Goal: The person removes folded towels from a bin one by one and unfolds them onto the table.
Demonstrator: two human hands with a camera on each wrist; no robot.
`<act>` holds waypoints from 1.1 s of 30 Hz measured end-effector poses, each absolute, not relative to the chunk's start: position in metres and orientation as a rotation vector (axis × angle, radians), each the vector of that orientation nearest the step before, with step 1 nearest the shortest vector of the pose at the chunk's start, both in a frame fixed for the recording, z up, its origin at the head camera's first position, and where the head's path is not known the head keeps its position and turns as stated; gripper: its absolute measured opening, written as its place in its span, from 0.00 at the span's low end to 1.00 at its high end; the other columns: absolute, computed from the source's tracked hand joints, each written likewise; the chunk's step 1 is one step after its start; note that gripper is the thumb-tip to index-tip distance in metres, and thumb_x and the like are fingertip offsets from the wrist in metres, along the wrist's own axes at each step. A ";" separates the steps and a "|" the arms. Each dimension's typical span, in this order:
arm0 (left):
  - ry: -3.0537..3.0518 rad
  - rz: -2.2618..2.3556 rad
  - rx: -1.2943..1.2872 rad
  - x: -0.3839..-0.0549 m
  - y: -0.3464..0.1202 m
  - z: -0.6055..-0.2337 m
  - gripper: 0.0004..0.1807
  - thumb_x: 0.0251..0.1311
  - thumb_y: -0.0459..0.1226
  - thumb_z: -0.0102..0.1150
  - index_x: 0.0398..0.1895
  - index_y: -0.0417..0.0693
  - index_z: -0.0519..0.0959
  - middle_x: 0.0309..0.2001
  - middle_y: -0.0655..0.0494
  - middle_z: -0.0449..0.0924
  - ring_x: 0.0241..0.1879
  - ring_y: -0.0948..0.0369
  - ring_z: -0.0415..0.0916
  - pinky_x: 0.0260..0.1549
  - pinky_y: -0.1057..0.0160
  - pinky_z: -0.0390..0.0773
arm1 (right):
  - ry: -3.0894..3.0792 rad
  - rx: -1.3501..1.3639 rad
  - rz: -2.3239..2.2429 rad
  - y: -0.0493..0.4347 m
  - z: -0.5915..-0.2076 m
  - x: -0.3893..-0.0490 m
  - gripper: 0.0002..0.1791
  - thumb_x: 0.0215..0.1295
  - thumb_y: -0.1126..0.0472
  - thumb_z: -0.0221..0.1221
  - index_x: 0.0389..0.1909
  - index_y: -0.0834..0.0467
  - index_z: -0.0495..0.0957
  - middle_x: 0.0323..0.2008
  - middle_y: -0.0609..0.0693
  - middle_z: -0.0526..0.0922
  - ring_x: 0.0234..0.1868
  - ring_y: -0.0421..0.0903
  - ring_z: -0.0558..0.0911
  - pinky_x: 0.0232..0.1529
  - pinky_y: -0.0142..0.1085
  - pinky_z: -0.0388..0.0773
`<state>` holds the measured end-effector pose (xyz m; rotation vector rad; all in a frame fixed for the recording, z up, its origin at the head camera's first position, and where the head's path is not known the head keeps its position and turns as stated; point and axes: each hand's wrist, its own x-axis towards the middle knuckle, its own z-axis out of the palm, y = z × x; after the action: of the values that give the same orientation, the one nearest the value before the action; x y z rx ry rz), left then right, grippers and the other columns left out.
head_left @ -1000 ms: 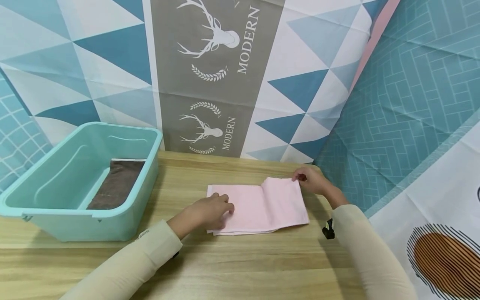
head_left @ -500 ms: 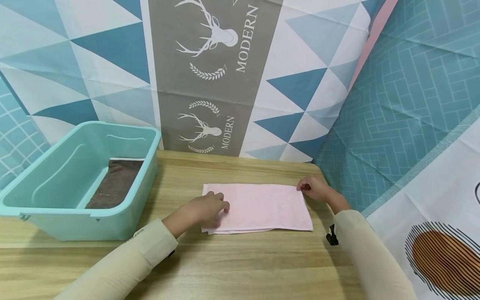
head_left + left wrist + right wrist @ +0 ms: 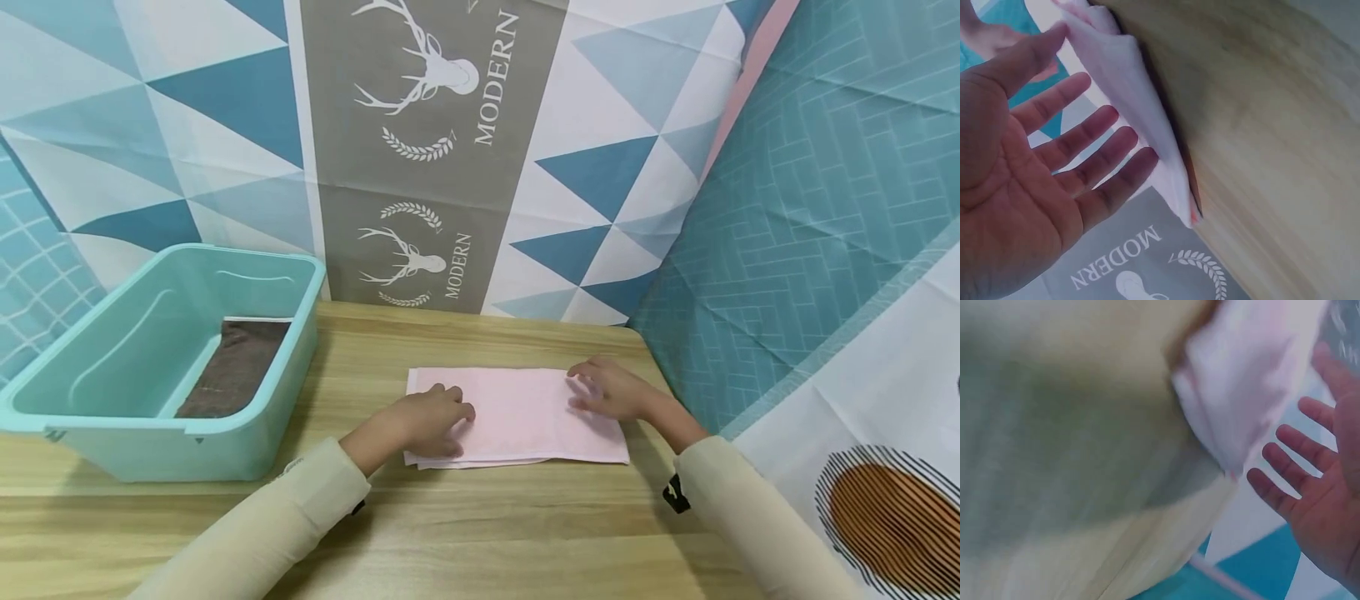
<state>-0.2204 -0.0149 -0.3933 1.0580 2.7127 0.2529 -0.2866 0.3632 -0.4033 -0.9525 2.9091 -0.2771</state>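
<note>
Pink cloth, head view: lies flat and oblong on the desk, right of the bin, with its long sides running left to right; a lower layer shows along the near edge, towards the left.
Left hand, head view: over the left end of the cloth, fingers apart and lightly bent, gripping nothing.
Right hand, head view: over the right end of the cloth, thumb and fingers parted with a wide gap, holding nothing.
Sleeves, head view: pale cream, both reaching in from the near side; a small black piece sits by the right cuff.
Bin, head view: turquoise, at the left of the desk, with a brown cloth lying inside on its right side.
Backdrop, head view: beyond the far edge, blue and white triangles flank a grey strip with deer heads and "MODERN".
Left palm and fingers, left wrist view: fingers long and spread wide, tips across the pink cloth's outline; whether they press it, I cannot tell.
Right palm and fingers, right wrist view: fingers spread wide just beside the pink cloth's blurred corner, nothing held.
</note>
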 end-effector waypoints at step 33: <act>2.640 0.229 1.020 -0.223 -0.038 -0.391 0.35 0.44 0.37 0.84 0.59 0.58 0.80 0.60 0.55 0.72 0.50 0.52 0.67 0.43 0.53 0.78 | 2.792 -0.908 -0.146 0.343 -0.426 -0.232 0.53 0.66 0.26 0.53 0.82 0.52 0.51 0.80 0.63 0.50 0.76 0.74 0.50 0.69 0.74 0.47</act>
<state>-0.2226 -0.0378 -0.3909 1.0198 2.6401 0.2288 -0.2321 0.3433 -0.4260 -0.9080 2.7921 -0.1456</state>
